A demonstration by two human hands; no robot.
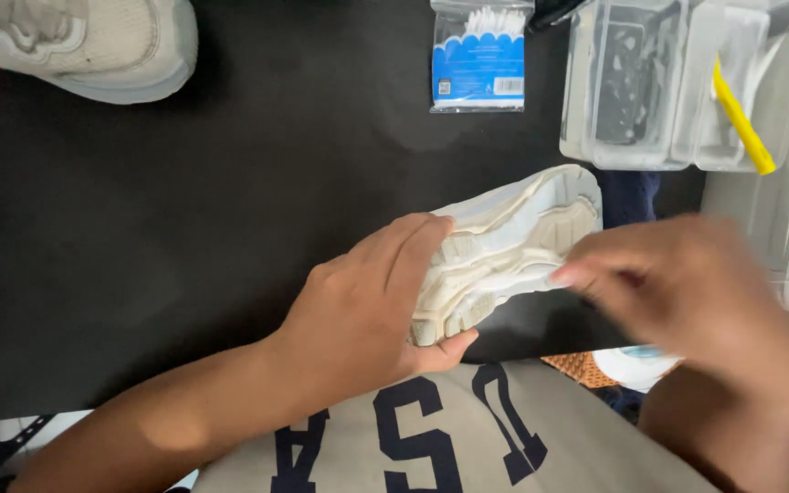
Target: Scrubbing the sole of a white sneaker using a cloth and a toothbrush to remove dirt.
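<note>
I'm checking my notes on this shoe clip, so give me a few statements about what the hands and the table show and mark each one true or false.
1. The left hand grips a white shoe turned sole up. True.
2. The right hand rests flat on the black table, away from the shoe. False: its fingertips are at the shoe's sole edge, and the hand is blurred.
3. A second pale shoe lies at the far left corner. True.
4. The blue and white packet lies inside a clear plastic box. False: it lies on the table beside the boxes.
5. A yellow tool sticks out of the clear boxes. True.
</note>
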